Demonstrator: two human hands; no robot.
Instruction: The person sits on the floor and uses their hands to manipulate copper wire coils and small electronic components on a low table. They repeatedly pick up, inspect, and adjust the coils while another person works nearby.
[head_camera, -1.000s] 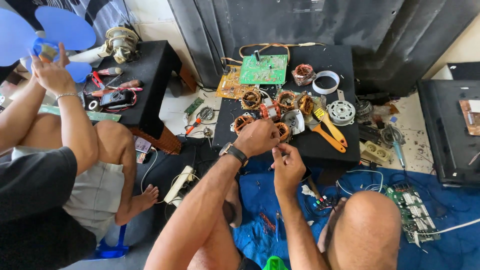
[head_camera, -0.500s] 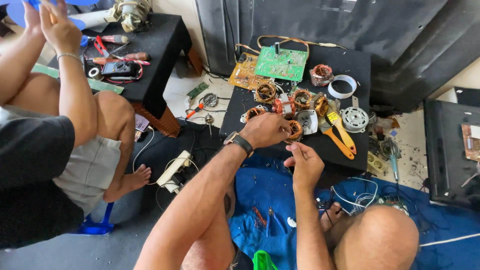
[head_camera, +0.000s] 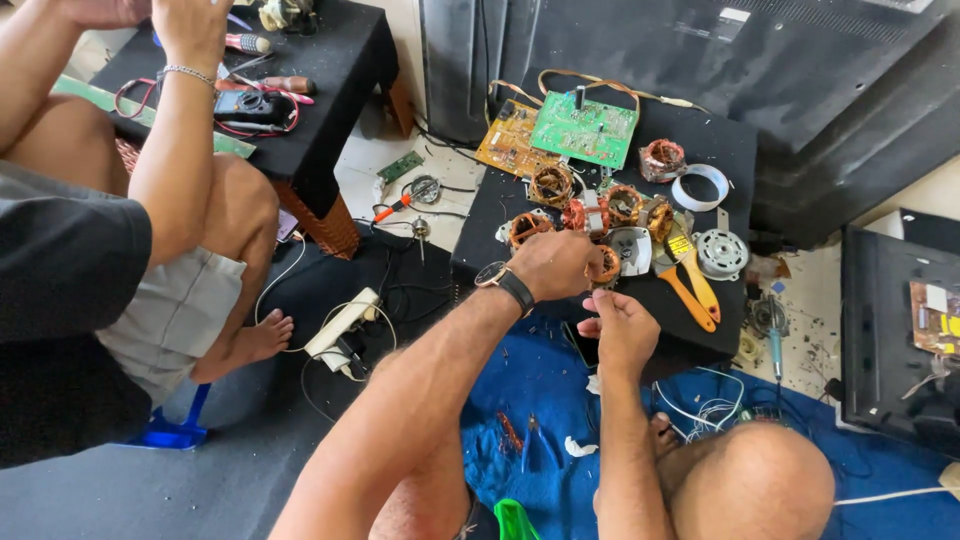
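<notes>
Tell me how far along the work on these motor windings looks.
Done: several copper coils and a green circuit board lie loose on the black table. In hand: the left hand holds one copper coil, the right hand close under it. Left: nothing reassembled; orange-handled pliers lie unused.

Low black table carries copper coils, a green circuit board and orange-handled pliers. Tape roll too.
</notes>
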